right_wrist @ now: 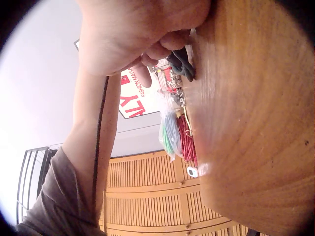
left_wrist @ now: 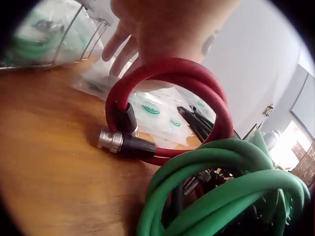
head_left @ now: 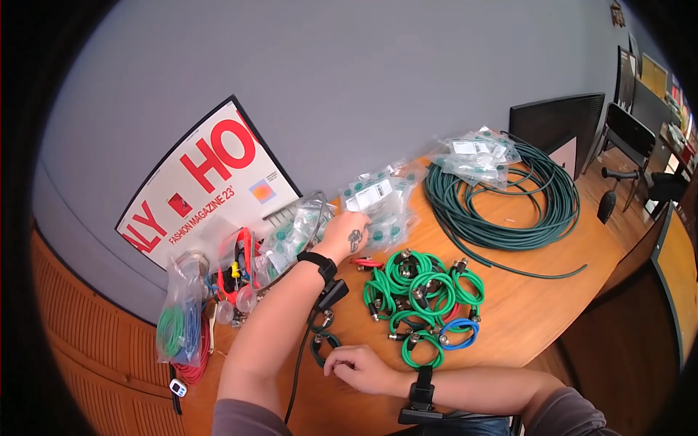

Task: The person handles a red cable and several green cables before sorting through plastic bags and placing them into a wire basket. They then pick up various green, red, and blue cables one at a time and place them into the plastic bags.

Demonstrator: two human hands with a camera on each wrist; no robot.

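Note:
My left hand (head_left: 347, 236) reaches to the clear plastic bags (head_left: 378, 207) by the wall. In the left wrist view its fingers (left_wrist: 120, 51) extend loosely over a bag (left_wrist: 157, 115); whether they touch it is unclear. A red cable loop (left_wrist: 221, 108) with metal connectors lies in front of that hand, beside green coils (left_wrist: 216, 167). My right hand (head_left: 367, 370) rests low over the wooden table, fingers loosely bent, its fingertips close to a small dark cable coil (head_left: 325, 350). The right wrist view shows that hand (right_wrist: 142, 39) beside the dark cable (right_wrist: 183, 66); contact cannot be told.
Green coiled cables (head_left: 429, 291) and a blue one (head_left: 462, 336) lie mid-table. A large dark cable coil (head_left: 454, 211) is at the back right, near a black monitor (head_left: 556, 120). Bagged cables (head_left: 174, 327) and a printed poster (head_left: 211, 174) stand at the left.

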